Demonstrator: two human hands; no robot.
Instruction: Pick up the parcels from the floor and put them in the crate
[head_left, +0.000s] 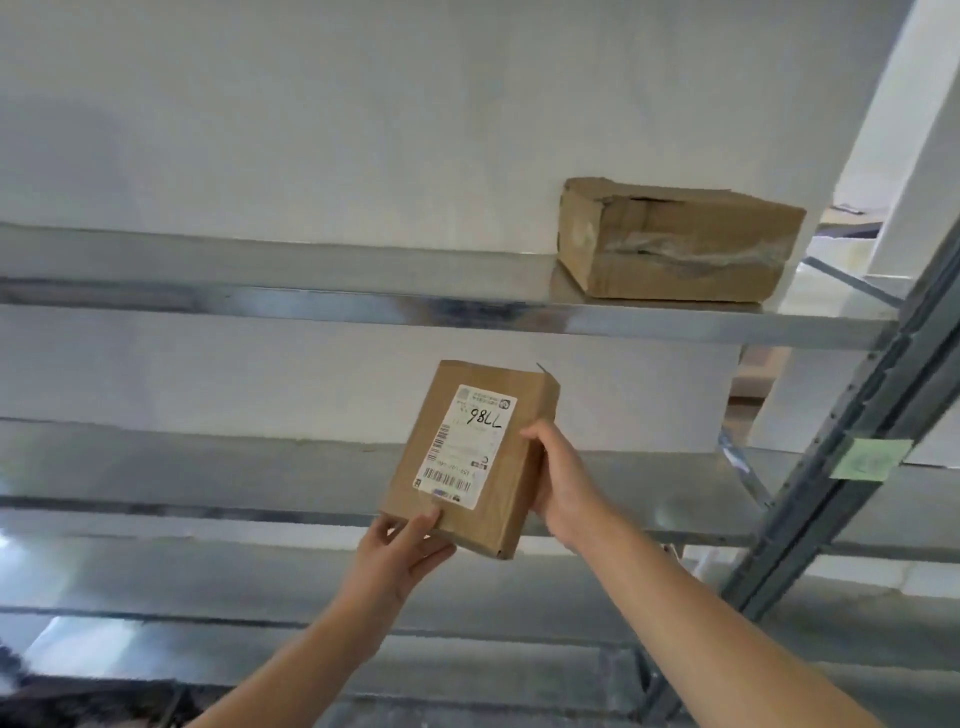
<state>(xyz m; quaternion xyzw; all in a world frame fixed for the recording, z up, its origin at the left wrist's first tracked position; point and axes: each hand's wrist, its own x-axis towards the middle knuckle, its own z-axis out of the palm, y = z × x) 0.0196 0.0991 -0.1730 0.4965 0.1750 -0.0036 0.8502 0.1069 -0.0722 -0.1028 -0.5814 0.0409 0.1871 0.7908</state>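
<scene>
both hands mid-frame on small parcel (470, 457): left hand (402, 553) pinching bottom corner, right hand (558, 480) wrapped round right edge, label facing camera, guessing for a read. behind, metal shelf (311, 306) runs across; second box (675, 241) sits upper right. white wall beyond. crate not in view.

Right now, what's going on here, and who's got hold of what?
A person holds a flat cardboard parcel up in front of metal shelves. The left hand pinches its lower corner and the right hand grips its right edge. The parcel's white label faces the camera. A second, larger cardboard box sits on the upper shelf, off to the right, untouched.
</scene>
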